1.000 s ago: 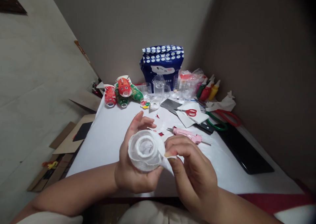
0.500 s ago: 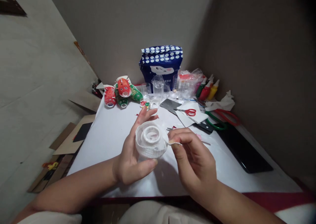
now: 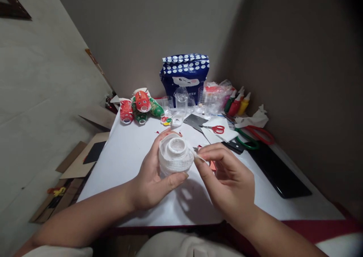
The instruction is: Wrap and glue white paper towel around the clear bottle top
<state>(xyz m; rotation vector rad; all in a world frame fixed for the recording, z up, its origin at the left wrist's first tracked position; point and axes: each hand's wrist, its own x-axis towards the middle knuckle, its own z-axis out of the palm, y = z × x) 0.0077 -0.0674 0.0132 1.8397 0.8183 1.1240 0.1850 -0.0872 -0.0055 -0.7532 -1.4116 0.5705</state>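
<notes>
My left hand [image 3: 154, 179] is wrapped round a clear plastic bottle [image 3: 177, 146] whose open neck faces up toward me. White textured tissue [image 3: 177, 165] covers the bottle's side and stands up loosely around its shoulder. At the bottle's right, my right hand [image 3: 227, 177] pinches the end of the tissue between thumb and forefinger. Both hands are raised above the white-covered table [image 3: 133, 151]. Just behind the right hand lie small red scraps, partly hidden by the fingers.
Red and green fish-like crafts [image 3: 142, 101] stand at the back left. Behind the hands are a blue bag [image 3: 185, 70], clear plastic cups [image 3: 181, 98], red-handled scissors [image 3: 217, 129] and paint bottles [image 3: 235, 105]. A black tablet-like slab [image 3: 279, 170] lies at right; cardboard [image 3: 85, 155] is left.
The left fingers have closed more around the bottle, which has moved slightly right and tilted. My right hand has shifted a little, still pinching the tissue end.
</notes>
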